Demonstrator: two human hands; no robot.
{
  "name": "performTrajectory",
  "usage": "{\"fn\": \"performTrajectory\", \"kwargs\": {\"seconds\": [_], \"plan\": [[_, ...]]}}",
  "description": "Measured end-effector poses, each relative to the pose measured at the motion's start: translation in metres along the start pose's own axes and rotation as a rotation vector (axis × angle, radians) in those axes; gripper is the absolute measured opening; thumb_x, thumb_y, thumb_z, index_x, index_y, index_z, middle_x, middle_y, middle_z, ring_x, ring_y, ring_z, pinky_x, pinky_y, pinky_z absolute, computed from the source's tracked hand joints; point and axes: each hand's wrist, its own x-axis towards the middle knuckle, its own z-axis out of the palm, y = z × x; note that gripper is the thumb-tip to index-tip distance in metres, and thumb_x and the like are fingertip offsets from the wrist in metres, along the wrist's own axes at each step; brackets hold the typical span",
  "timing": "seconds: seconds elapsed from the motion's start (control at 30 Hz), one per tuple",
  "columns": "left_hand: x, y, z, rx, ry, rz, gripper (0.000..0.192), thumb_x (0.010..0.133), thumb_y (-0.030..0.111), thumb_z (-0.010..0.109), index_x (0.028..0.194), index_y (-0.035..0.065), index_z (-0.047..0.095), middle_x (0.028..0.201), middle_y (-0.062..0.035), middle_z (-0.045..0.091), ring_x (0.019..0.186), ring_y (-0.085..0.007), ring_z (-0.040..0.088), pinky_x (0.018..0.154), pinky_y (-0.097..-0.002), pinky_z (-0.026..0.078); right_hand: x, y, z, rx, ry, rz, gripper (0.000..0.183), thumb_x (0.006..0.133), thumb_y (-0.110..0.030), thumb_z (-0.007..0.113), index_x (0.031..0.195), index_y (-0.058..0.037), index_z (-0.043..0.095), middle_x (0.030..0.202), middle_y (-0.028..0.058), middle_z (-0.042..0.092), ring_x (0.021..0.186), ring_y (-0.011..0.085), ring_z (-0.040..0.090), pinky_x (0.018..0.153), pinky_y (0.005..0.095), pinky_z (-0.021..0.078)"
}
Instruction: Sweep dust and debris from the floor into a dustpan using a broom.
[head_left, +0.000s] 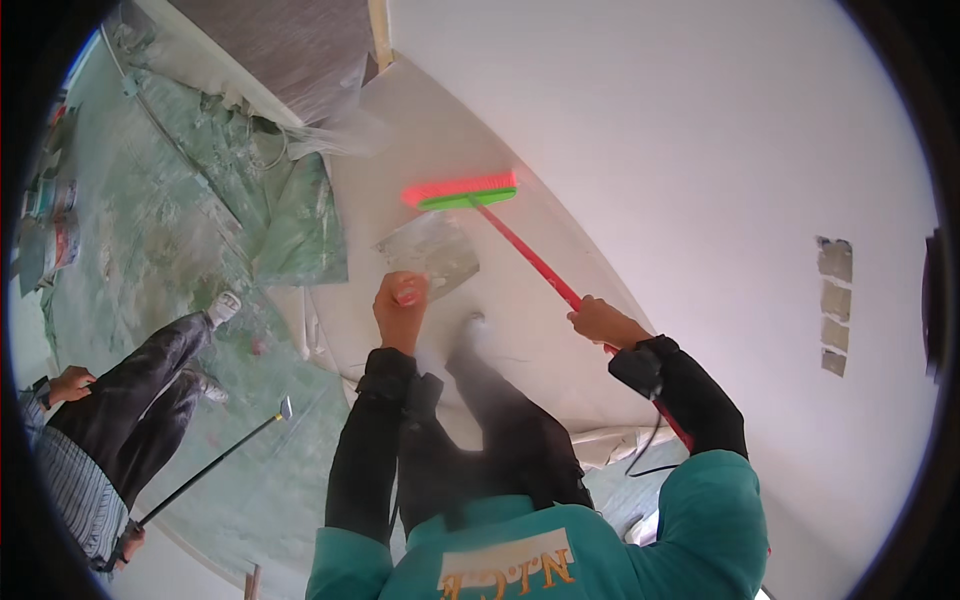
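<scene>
My right hand (611, 322) is closed around the red handle (532, 259) of a push broom, whose lower end runs back along my forearm. The broom's head (469, 199) is green with bright pink bristles, and it is held out ahead of me near the foot of the white wall (675, 150). My left hand (401, 311) is raised in front of my body, curled around a small red-and-white thing (407, 292); most of it is hidden by the fingers, and I cannot tell what it is.
Beige sheeting (570, 375) covers the floor by the wall; dusty green sheeting (150, 225) lies to the left. At left stands another person (127, 420) holding a black pole (210, 469) with a small head. Several buckets (56, 232) stand far left. The wall has a column of box openings (835, 307).
</scene>
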Motion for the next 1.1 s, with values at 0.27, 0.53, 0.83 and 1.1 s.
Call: {"fn": "performTrajectory", "kwargs": {"seconds": [0.27,0.53,0.83,1.1], "plan": [[-0.002,0.001,0.006,0.029,-0.067,0.019,0.01,0.064,0.008,0.058,0.063,0.0031,0.049,0.061,-0.0044,0.049,0.058,-0.0127,0.047,0.056,-0.0242,0.038,-0.012,-0.026,0.012,0.643,0.286,0.424,0.015,0.061,-0.006,0.052,0.07,0.0057,0.05,0.057,0.0185,0.048,0.053,0.0275,0.054,0.042,0.0362,0.0426],[0.0,-0.002,0.012,0.01,-0.059,0.099,0.01,0.066,0.008,0.056,0.063,0.003,0.047,0.057,-0.0036,0.046,0.054,-0.0114,0.044,0.054,-0.0235,0.038,-0.038,-0.052,-0.013,1.034,0.066,0.623,0.01,0.061,-0.004,0.043,0.062,0.0065,0.043,0.065,0.0212,0.05,0.048,0.0287,0.052,0.039,0.0361,0.0401],[0.009,-0.003,0.019,0.047,-0.107,0.036,0.01,0.066,0.006,0.054,0.062,0.0023,0.047,0.057,-0.0028,0.045,0.054,-0.0104,0.043,0.052,-0.0232,0.037,-0.02,-0.029,0.003,0.824,0.143,0.284,0.014,0.061,-0.004,0.042,0.067,0.008,0.046,0.066,0.0245,0.05,0.056,0.0329,0.053,0.045,0.0379,0.0416],[0.016,-0.006,0.034,0.083,-0.076,0.049,0.012,0.067,0.01,0.054,0.061,0.0017,0.048,0.053,-0.003,0.047,0.049,-0.0103,0.043,0.049,-0.0237,0.038,-0.027,-0.03,0.043,0.983,0.188,0.525,0.014,0.062,-0.004,0.041,0.068,0.0094,0.042,0.057,0.0206,0.049,0.046,0.028,0.052,0.039,0.0341,0.0412]]}}
